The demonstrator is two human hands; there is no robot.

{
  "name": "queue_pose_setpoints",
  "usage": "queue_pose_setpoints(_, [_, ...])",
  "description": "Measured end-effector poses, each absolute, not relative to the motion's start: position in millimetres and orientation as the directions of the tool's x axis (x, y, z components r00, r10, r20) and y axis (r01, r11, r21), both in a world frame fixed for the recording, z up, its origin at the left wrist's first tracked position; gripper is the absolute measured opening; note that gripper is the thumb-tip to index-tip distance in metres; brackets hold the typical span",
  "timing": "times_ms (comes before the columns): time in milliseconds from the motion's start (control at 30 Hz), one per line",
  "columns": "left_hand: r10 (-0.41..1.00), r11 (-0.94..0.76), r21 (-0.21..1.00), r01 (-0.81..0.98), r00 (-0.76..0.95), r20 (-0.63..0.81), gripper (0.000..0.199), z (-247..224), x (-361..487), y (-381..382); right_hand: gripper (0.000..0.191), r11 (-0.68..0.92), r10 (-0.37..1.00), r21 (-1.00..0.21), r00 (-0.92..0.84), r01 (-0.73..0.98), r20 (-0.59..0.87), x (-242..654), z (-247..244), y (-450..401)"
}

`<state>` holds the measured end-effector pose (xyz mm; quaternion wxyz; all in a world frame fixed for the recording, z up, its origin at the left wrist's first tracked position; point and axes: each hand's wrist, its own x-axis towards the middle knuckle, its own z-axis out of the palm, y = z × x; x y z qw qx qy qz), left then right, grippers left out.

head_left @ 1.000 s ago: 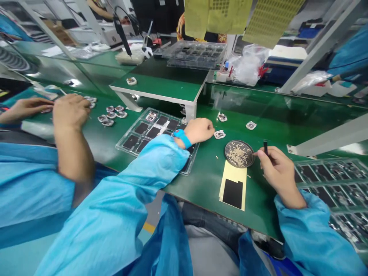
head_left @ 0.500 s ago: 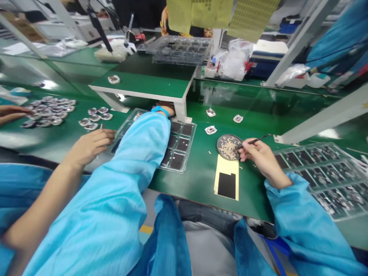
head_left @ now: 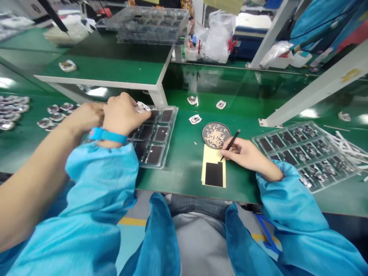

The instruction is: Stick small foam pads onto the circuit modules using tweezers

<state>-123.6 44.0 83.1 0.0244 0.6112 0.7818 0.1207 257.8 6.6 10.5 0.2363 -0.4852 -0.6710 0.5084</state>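
Bright, white glare patches, blurred edges

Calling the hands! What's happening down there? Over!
Left hand: holding white part by tray. Right hand: holding black tool over yellow paper. Co-worker's hand crowding the left.

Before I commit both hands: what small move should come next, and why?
Probably bring the left hand toward the right hand: the left appears to pinch a white-rimmed part by the clear tray, while the right holds a slim black tool with its tip near the black sheet, so part and tool are apart.
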Motion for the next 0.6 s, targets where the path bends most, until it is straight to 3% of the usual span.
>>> queue_pose_setpoints(67, [0.966,0.183,0.236,0.954,-0.219,0.137,0.047,92,-100,16,0.036,0.036,0.897,-0.896,-0.409,0.443,-0.167,261,8,6])
queue_pose_setpoints(167, [0.997,-0.077,0.492,0.867,0.056,0.058,0.046,96,-55,-19,0.035,0.039,0.888,-0.906,-0.431,0.422,-0.163,263,4,8])
queue_pose_setpoints(233, [0.971,-0.22,0.6,0.769,0.234,0.056,0.04,88,-25,-34,0.035,0.042,0.885,-0.915,-0.44,0.4,-0.151,263,2,9])
queue_pose_setpoints(300, [0.93,-0.305,0.642,0.703,0.365,0.041,0.032,71,-1,-39,0.034,0.054,0.885,-0.923,-0.446,0.38,-0.132,263,0,10])
queue_pose_setpoints(400, [0.861,-0.294,0.681,0.671,0.495,-0.116,0.029,38,22,-34,0.032,0.065,0.882,-0.928,-0.457,0.368,-0.119,263,-3,10])
queue_pose_setpoints(600, [0.853,-0.296,0.704,0.645,0.51,-0.109,0.033,4,27,-22,0.031,0.036,0.88,-0.934,-0.454,0.356,-0.139,261,-3,9])
